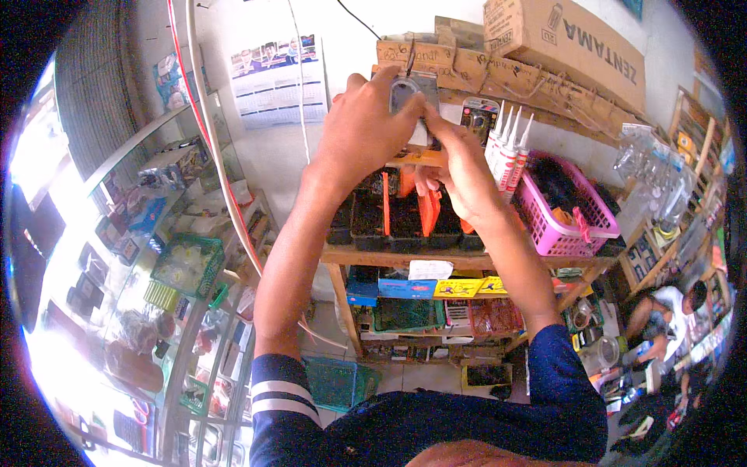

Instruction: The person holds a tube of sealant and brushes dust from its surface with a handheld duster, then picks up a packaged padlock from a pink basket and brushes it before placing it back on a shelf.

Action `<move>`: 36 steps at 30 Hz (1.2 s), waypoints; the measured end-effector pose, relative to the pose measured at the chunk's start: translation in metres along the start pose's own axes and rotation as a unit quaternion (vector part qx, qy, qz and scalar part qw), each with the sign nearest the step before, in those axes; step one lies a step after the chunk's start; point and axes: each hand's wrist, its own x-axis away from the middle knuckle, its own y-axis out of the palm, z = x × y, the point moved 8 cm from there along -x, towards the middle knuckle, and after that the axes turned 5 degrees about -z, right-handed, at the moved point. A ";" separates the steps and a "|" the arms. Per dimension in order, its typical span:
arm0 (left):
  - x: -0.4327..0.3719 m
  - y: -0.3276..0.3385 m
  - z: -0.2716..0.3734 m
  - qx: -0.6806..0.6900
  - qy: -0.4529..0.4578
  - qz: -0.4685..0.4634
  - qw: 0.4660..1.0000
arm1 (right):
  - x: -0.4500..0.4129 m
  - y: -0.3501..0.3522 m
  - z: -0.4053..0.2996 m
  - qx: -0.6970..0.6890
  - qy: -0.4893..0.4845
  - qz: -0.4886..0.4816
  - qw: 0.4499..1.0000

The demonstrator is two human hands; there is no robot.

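Both arms reach up to a small clear plastic pack [404, 90] in front of a wooden hanging board. My left hand [370, 125] has its fingers over the pack's top and left side, with the thumb across its front. The thumb side of my right hand [452, 146] meets the pack's lower right, and its other fingers curl below. What is inside the pack is hard to make out. Beneath the hands sits a black bin [402, 225] with orange dividers [430, 211]. Several sealant cartridges [506, 157] with white nozzles stand right of my right hand.
A pink plastic basket [569, 225] sits on the wooden shelf [408, 257]. Above, a large cardboard box [575, 49] rests over the hanging boards [513, 76]. White and red cables [219, 169] hang beside the glass display case [175, 344]. A person [671, 318] sits at lower right.
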 end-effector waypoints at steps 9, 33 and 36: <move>0.022 0.024 -0.019 0.013 0.011 -0.027 1.000 | -0.020 -0.023 0.039 0.087 -0.023 0.055 0.994; 0.233 0.119 -0.012 0.421 -0.027 -0.397 0.815 | -0.049 -0.165 0.094 0.320 0.067 0.057 0.943; 0.341 0.185 -0.052 0.642 -0.270 -0.306 0.649 | -0.015 -0.181 0.074 0.348 0.068 0.053 0.934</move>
